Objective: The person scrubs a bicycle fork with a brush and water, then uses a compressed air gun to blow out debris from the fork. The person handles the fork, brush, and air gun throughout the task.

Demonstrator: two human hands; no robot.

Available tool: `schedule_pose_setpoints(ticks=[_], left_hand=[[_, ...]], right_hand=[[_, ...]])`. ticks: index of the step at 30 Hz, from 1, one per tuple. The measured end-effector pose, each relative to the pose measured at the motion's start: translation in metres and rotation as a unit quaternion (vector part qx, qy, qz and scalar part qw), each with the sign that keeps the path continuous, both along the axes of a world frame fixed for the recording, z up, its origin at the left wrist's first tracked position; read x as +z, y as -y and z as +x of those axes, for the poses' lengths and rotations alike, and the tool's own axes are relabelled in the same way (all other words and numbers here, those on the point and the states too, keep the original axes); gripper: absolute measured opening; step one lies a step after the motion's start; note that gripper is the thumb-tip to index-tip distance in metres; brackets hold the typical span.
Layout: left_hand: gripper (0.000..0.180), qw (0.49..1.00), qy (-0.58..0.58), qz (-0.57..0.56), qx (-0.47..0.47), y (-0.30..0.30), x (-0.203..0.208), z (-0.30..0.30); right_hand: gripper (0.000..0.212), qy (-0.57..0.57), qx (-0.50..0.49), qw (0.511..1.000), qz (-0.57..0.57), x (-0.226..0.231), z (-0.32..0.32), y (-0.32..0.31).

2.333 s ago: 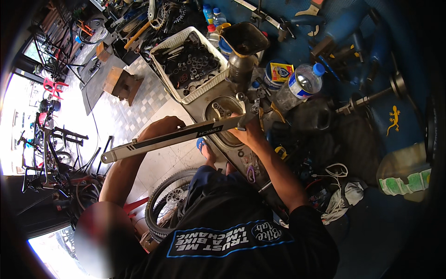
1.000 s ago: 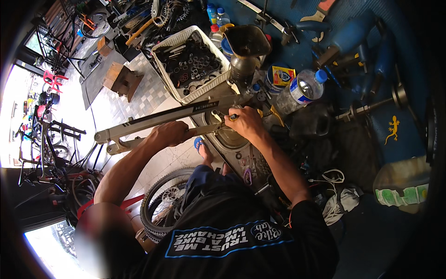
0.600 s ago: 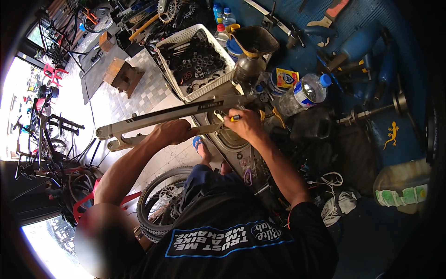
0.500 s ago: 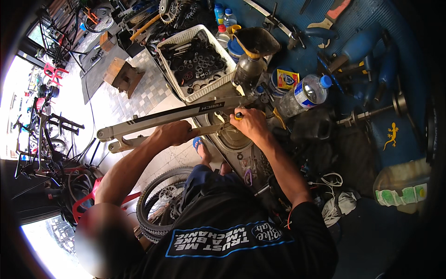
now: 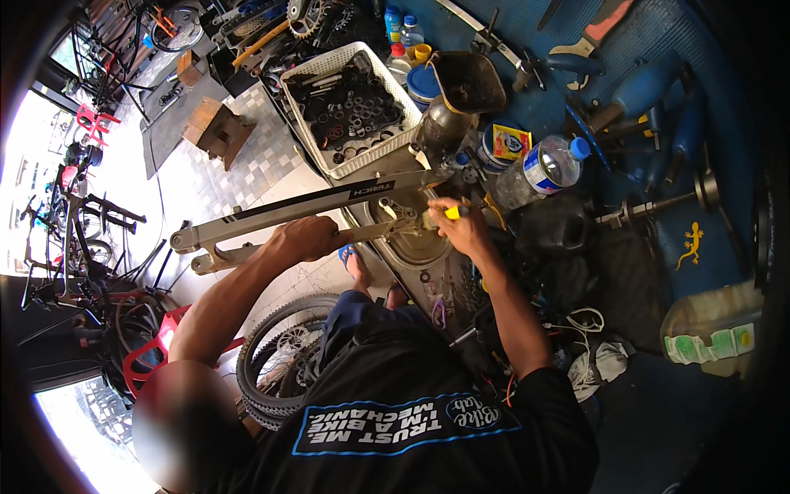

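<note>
A grey bicycle swingarm (image 5: 284, 206) with two long arms slants across the middle. My left hand (image 5: 309, 237) is closed around its nearer arm. At the swingarm's right end, my right hand (image 5: 462, 229) grips what looks like a short brush (image 5: 452, 213) with a yellow handle. The brush's pale tip lies beside the swingarm's pivot end (image 5: 403, 216); whether they touch is hard to tell. Beneath that end is a round, shallow metal pan (image 5: 417, 257), partly hidden by the frame part and my right hand.
Beyond the swingarm stands a white plastic basket (image 5: 336, 170) of small metal parts. A cut-open dark container (image 5: 467, 82), a clear bottle with blue cap (image 5: 543, 169) and blue-handled tools (image 5: 650, 86) are to the right. Bicycle wheels (image 5: 284, 362) lean near my legs.
My right hand has shifted slightly right and turned, showing more of the yellow handle and the pale tip. My left hand keeps its hold on the swingarm, which has hardly moved.
</note>
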State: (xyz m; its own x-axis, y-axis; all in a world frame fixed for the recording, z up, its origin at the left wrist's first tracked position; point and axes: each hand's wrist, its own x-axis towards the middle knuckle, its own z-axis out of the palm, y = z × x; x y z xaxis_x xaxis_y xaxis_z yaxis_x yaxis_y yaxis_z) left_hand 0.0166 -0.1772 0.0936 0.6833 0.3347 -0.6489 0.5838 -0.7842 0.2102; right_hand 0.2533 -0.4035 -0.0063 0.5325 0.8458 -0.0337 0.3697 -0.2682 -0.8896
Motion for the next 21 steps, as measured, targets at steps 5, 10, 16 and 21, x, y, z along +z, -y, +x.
schedule_pose_setpoints(ticks=[5, 10, 16, 21], left_hand=[[0.065, 1.000, -0.005, -0.004, -0.006, -0.003, 0.004, -0.001], [0.066, 1.000, -0.028, -0.009, 0.001, -0.007, 0.007, 0.004], [0.065, 1.000, -0.025, -0.008, -0.003, -0.012, 0.002, 0.002], [0.065, 0.999, -0.023, 0.000, -0.027, -0.014, 0.002, 0.004]], right_hand=[[0.028, 0.163, 0.007, 0.987, 0.006, -0.014, 0.008, 0.020], [0.041, -0.014, -0.045, 0.998, 0.043, -0.008, -0.004, -0.013], [0.044, 0.103, -0.064, 0.993, -0.012, -0.012, -0.004, -0.030], [0.040, 0.182, -0.069, 0.980, 0.035, -0.030, -0.009, -0.043]])
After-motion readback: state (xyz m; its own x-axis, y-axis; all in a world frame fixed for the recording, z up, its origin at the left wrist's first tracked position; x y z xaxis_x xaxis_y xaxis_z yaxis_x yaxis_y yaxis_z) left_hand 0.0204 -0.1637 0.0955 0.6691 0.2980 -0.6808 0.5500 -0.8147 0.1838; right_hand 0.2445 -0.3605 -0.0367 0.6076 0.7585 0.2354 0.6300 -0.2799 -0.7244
